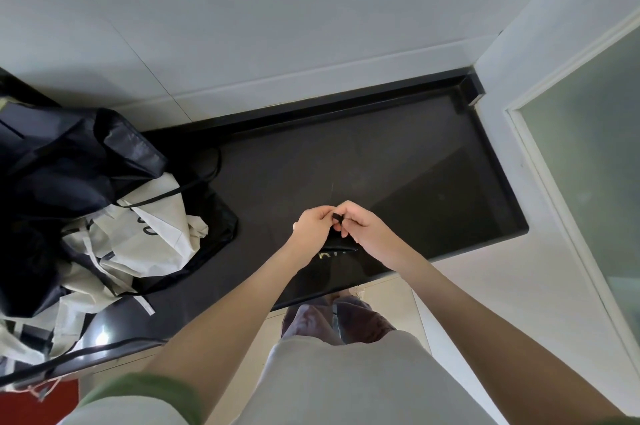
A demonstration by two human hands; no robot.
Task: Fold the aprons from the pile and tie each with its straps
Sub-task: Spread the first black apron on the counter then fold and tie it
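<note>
**While the strap (337,216) is being knotted, the folded apron (337,245) lies just beneath**

Because it is thin cloth folded down to a small black packet, the folded apron is probably light, limp and quick to spring open if the tie goes slack. It lies on the dark counter (398,161) near the front edge, directly under the hands and mostly hidden by them. The narrow black strap stands up from it, and both hands pinch it. The left hand (313,224) curls fingers and thumb onto it from one side, the right hand (363,225) from the other, fingertips nearly meeting.

The strap looks thin and smooth, so it may slip. The surest hold seems to be close to the knot, with the packet kept pressed to the counter. Whether the knot is finished cannot be told.

Well apart to the left, the pile (104,203) of unfolded black and cream aprons slumps on the counter. White wall tiles (277,26) rise behind, and a frosted glass panel (581,147) stands at the right.
</note>
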